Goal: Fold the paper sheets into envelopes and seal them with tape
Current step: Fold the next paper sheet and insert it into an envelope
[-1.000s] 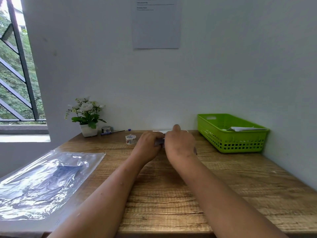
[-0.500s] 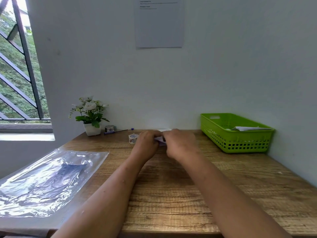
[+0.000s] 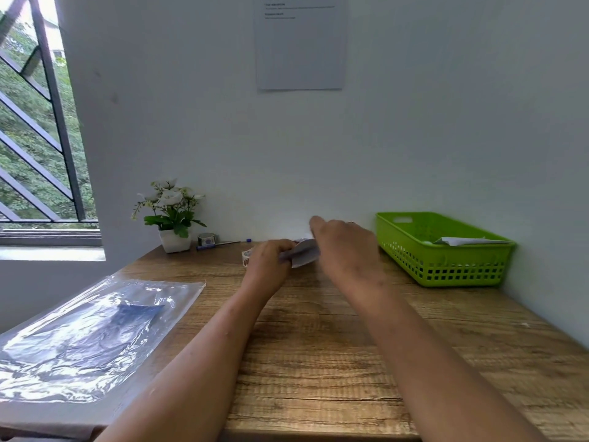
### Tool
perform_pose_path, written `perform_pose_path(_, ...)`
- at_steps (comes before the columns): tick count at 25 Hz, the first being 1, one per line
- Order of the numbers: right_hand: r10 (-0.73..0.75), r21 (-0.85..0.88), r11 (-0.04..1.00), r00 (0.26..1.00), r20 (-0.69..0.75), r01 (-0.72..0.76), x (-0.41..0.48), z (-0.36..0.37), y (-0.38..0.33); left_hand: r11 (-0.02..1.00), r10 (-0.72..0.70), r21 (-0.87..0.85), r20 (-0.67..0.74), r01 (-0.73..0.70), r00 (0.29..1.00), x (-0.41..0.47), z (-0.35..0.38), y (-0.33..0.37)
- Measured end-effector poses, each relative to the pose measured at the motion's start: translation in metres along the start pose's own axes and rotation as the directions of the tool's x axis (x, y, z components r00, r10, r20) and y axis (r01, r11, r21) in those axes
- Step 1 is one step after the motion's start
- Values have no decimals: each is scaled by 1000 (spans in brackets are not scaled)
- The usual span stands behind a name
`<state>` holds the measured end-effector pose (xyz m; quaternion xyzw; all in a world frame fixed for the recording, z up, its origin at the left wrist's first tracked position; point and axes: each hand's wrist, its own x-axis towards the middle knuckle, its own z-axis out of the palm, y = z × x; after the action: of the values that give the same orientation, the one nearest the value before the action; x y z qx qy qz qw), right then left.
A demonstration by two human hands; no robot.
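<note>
Small folded white paper sheet (image 3: 302,257) is looking light and bendy; left hand (image 3: 267,266) is pinching its nine-o'clock edge; right hand (image 3: 345,247) fingers: cannot tell.

A small folded paper (image 3: 302,256), pale grey-white and creased into a narrow piece, was held tilted above the table (image 3: 318,346). Its left end was pinched in the left hand (image 3: 269,263), and its right end ran behind the right hand (image 3: 345,250). A tape roll (image 3: 246,257) sat on the table just to its left, mostly hidden by the left hand. More folded white sheets (image 3: 465,240) lay in the green basket (image 3: 446,250).
</note>
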<state>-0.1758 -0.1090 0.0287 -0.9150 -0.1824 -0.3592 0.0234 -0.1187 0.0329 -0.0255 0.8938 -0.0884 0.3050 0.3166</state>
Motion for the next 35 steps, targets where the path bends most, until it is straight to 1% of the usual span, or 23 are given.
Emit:
perform_pose_path(2, -107, 29, 994, 994, -26, 108, -2, 2, -13, 1000, -4, 4, -13, 4, 1000, -1, 0, 2)
perform_pose_path(3, -111, 41, 993, 994, -13, 111, -1, 3, -12, 1000, -11, 6, -20, 11, 1000, -1, -1, 2)
perform_pose_path(5, -18, 33, 999, 999, 41, 17, 3, 0, 0, 1000, -26, 4, -23, 26, 999, -1, 0, 0)
perform_pose_path(8, 110, -75, 992, 992, 66, -105, 1, -3, 12, 1000, -14, -4, 20, 14, 1000, 0, 2, 1)
perform_pose_path(10, 104, -48, 994, 993, 57, -101, 0, -3, 7, 1000, 12, -4, 5, -12, 1000, -3, 2, 6)
perform_pose_path(11, 70, -20, 997, 995, 70, -68, -2, -3, 1, 1000, 13, 8, -8, -13, 1000, -5, 1, 10)
perform_pose_path(13, -4, -61, 998, 990, 142, 13, 1, 11, -24, 994, -20, 108, 23, 17, 1000, -6, -2, 19)
perform_pose_path(15, 103, -238, 970, 964, 244, -43, 8, 34, -63, 965, -49, 262, 110, 19, 993, -6, -4, 25)
perform_pose_path(16, 156, -187, 979, 884, 441, -80, 3, 39, -69, 957, -62, 291, 128, 22, 990, -5, -4, 26)
perform_pose_path(17, 159, -147, 984, 868, 470, -101, -1, 50, -66, 954, -70, 299, 129, 28, 989, -4, -5, 26)
perform_pose_path(18, 123, -160, 985, 910, 397, -63, -2, 51, -64, 958, -75, 285, 120, 38, 990, -3, -5, 24)
perform_pose_path(19, 126, -221, 973, 952, 278, -65, 3, 43, -64, 964, -75, 264, 100, 46, 992, -3, -5, 23)
perform_pose_path(20, 41, -224, 975, 975, 218, 9, 4, 41, -56, 969, -68, 244, 72, 48, 995, -4, -5, 23)
perform_pose_path(21, -83, -92, 991, 985, 152, 97, -1, 34, -38, 974, -58, 223, 51, 46, 997, -5, -5, 22)
perform_pose_path(22, -110, 28, 994, 988, 109, 108, -4, 29, -30, 980, -48, 194, 31, 42, 998, -6, -4, 21)
perform_pose_path(23, -109, 105, 990, 990, 94, 99, -2, 27, -20, 989, -36, 147, 5, 34, 999, -7, -4, 20)
perform_pose_path(24, -120, 173, 980, 986, 117, 99, 1, 28, -14, 997, -23, 79, -23, 25, 999, -8, -2, 18)
perform_pose_path(26, -156, 265, 960, 957, 243, 89, 5, 32, -3, 998, -44, -50, -54, 42, 998, -6, -2, 12)
perform_pose_path(27, -158, 301, 952, 938, 309, 61, 6, 32, 6, 995, -65, -85, -54, 60, 996, -5, -2, 10)
perform_pose_path(29, -136, 342, 940, 923, 360, 6, 8, 32, 28, 990, -105, -100, -38, 101, 994, -2, -3, 6)
perform_pose_path(32, -102, 358, 934, 949, 299, -12, 10, 40, 37, 989, -103, -105, -19, 101, 994, 0, -1, 3)
perform_pose_path(34, -99, 288, 957, 970, 223, 31, 12, 44, 34, 989, -83, -121, -20, 80, 996, 0, 1, 5)
perform_pose_path(35, -110, 218, 974, 974, 197, 65, 12, 45, 32, 990, -64, -131, -22, 61, 998, -1, 2, 8)
